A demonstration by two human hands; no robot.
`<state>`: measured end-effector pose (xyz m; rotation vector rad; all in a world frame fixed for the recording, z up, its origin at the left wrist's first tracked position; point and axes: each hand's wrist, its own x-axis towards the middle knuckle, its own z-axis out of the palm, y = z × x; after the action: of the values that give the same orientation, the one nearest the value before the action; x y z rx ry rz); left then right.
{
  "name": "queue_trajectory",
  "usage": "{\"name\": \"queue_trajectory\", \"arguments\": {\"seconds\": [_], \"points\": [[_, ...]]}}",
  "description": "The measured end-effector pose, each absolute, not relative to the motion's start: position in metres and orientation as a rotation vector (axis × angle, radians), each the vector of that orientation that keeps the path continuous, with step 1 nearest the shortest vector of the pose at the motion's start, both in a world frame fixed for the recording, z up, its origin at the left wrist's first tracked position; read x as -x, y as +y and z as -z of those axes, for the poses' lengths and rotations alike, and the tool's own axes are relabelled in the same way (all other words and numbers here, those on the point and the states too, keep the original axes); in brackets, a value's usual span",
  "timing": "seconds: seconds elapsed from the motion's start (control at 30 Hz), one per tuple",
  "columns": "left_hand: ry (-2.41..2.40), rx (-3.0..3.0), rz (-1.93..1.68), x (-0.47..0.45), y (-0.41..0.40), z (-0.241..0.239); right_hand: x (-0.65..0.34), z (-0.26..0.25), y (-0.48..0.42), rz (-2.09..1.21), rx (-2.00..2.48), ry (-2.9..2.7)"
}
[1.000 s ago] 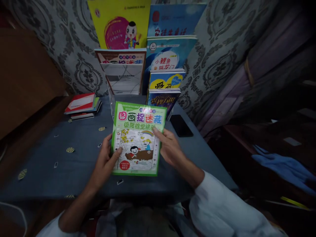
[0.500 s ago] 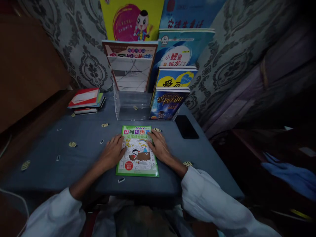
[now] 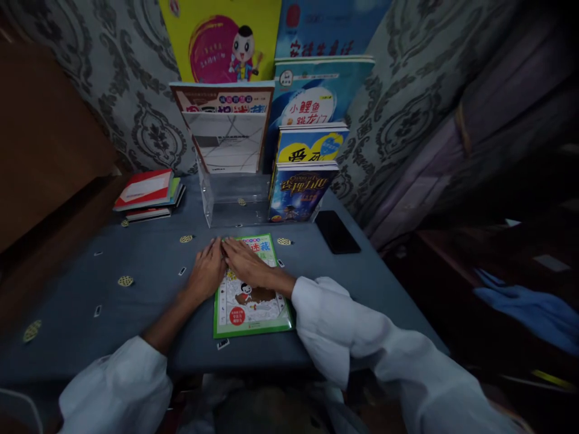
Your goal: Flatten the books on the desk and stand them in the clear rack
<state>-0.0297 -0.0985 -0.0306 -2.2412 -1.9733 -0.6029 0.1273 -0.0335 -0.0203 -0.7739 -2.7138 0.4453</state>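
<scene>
A green-bordered children's picture book (image 3: 253,304) lies flat on the blue-grey table (image 3: 136,301) in front of me. My left hand (image 3: 207,271) rests at the book's upper left edge, fingers stretched out flat. My right hand (image 3: 246,262) lies palm down across the book's upper part, fingers extended toward the left hand. The two hands touch at the fingertips near the book's top left corner. Neither hand grips anything.
A clear tiered stand (image 3: 235,196) behind the book holds several children's books (image 3: 301,190), its front left pocket bare. A stack of books (image 3: 147,193) sits at the far left, a black phone (image 3: 337,231) at the right. Patterned curtain behind.
The book went from held up in both hands to lying flat on the table. My right hand has since slid left across its top to meet my left hand.
</scene>
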Motion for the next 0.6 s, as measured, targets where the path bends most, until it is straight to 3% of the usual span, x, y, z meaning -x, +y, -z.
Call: {"name": "queue_trajectory", "arguments": {"seconds": [0.37, 0.6], "points": [[-1.982, 2.272, 0.473, 0.030, -0.097, 0.034, -0.212, 0.035, 0.000, -0.441, 1.025, -2.612], [-1.930, 2.440, 0.092, 0.040, -0.086, 0.025, -0.223, 0.039, 0.007, -0.535, 1.004, -2.569]]}}
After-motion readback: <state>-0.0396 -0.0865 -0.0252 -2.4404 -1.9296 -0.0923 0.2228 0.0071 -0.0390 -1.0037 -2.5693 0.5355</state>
